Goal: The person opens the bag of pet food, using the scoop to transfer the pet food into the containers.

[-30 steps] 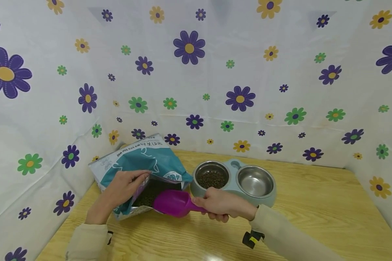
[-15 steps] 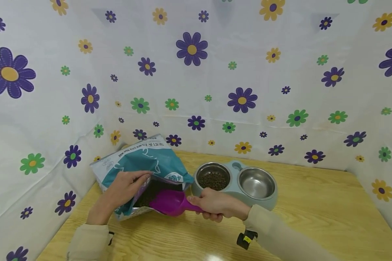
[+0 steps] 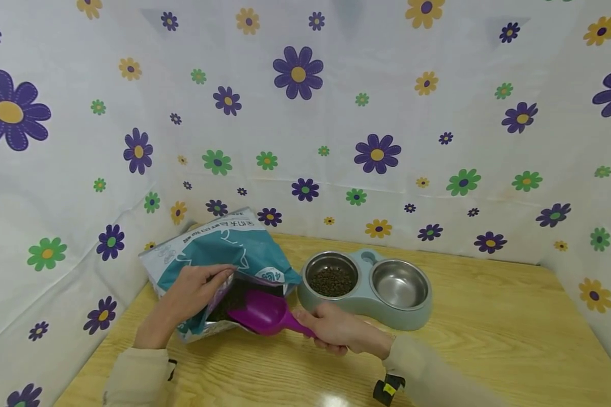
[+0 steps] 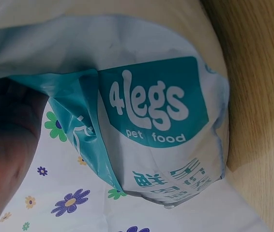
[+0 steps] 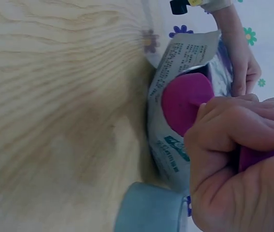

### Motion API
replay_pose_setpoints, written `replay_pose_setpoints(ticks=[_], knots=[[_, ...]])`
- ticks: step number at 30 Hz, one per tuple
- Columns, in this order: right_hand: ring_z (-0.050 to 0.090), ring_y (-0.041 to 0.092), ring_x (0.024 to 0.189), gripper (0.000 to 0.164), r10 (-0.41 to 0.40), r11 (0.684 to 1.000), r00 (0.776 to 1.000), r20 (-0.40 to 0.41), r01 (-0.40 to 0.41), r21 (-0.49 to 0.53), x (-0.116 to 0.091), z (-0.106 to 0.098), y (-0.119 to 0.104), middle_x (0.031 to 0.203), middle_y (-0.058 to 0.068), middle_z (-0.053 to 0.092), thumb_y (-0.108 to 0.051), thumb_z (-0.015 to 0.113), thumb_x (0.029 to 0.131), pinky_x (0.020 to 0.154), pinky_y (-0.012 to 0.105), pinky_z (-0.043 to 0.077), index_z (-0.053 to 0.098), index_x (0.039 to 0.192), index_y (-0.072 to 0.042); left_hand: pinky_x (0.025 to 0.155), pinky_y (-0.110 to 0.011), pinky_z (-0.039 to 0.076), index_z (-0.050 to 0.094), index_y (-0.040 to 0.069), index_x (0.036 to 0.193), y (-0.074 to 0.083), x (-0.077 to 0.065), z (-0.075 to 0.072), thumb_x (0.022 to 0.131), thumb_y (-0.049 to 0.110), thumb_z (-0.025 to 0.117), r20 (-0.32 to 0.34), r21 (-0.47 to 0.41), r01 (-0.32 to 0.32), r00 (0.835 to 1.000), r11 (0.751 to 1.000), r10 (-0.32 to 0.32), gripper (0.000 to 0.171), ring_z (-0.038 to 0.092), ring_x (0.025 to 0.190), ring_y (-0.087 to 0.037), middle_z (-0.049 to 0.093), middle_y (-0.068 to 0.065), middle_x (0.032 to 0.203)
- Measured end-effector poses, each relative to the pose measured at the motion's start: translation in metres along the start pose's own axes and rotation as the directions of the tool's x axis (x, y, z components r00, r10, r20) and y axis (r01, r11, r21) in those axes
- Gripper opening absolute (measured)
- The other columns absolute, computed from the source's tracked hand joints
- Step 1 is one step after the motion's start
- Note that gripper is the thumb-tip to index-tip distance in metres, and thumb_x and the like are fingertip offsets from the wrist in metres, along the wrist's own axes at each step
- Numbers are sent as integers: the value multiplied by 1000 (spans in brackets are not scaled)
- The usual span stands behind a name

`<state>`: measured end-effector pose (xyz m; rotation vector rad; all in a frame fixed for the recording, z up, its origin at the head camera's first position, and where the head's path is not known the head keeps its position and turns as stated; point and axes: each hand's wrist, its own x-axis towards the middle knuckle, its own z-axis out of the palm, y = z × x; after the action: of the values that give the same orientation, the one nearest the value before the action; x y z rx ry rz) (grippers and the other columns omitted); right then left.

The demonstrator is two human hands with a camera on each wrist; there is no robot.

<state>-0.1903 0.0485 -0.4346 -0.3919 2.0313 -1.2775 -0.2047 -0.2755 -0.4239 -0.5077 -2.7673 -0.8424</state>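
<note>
A teal and white pet food bag (image 3: 249,249) lies on its side at the left of the table, its mouth turned toward me. My left hand (image 3: 196,294) pinches the bag's upper edge and holds the mouth open; in the left wrist view the fingertips are hidden behind the bag (image 4: 151,106). Brown kibble shows inside. My right hand (image 3: 336,328) grips the handle of a magenta scoop (image 3: 267,312), fingers curled round it in the right wrist view. The scoop's front is in the bag's mouth; its tip is near the kibble.
Right of the bag stands a blue-grey double feeder (image 3: 364,288). Its left steel bowl (image 3: 331,274) holds kibble; no kibble shows in its right steel bowl (image 3: 399,284). A flowered cloth (image 3: 305,113) hangs behind the wooden table (image 3: 489,328).
The scoop has gone somewhat further into the bag and its bowl has tipped a little, the right hand moving slightly left with it. The left hand and the bag have stayed in place.
</note>
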Motion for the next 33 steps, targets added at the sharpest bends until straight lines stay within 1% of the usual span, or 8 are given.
replay_pose_setpoints(ticks=[7,14,21,28,33], knots=[[32,6,34,64,-62,998,996,-66,62,6,-5,6,19,51,-3,46,-52,51,105,34,22,26,62,84,7,51,-22,32,74,6,125,2,0,0,105,14,57,-13,6,-23,1000,1000,23,27,32,48,1,43,10,62],[30,5,34,64,-108,994,992,-62,110,26,-8,7,30,51,-3,45,-51,51,105,34,21,24,62,89,10,50,-22,31,75,6,124,4,-1,-1,105,14,57,-22,-6,-33,999,999,33,27,32,47,2,41,11,61],[30,6,37,61,-127,992,989,-74,128,15,-10,8,40,52,-4,45,-52,51,105,34,21,25,63,90,6,52,-23,32,75,6,125,4,-2,-2,106,15,57,-18,-6,-30,999,1000,30,27,32,48,2,44,10,61],[31,7,40,62,-166,985,984,-69,169,37,-14,9,45,54,-4,46,-50,50,106,36,21,26,61,93,10,50,-22,33,75,5,124,2,0,0,105,13,57,-18,-4,-32,999,999,31,27,33,47,2,43,12,60],[30,7,40,62,-188,980,980,-62,192,57,-17,7,47,57,-2,47,-49,50,106,36,21,26,62,93,10,49,-22,34,75,6,124,1,0,0,106,14,57,-16,3,-30,999,1000,30,27,36,46,1,47,12,62]])
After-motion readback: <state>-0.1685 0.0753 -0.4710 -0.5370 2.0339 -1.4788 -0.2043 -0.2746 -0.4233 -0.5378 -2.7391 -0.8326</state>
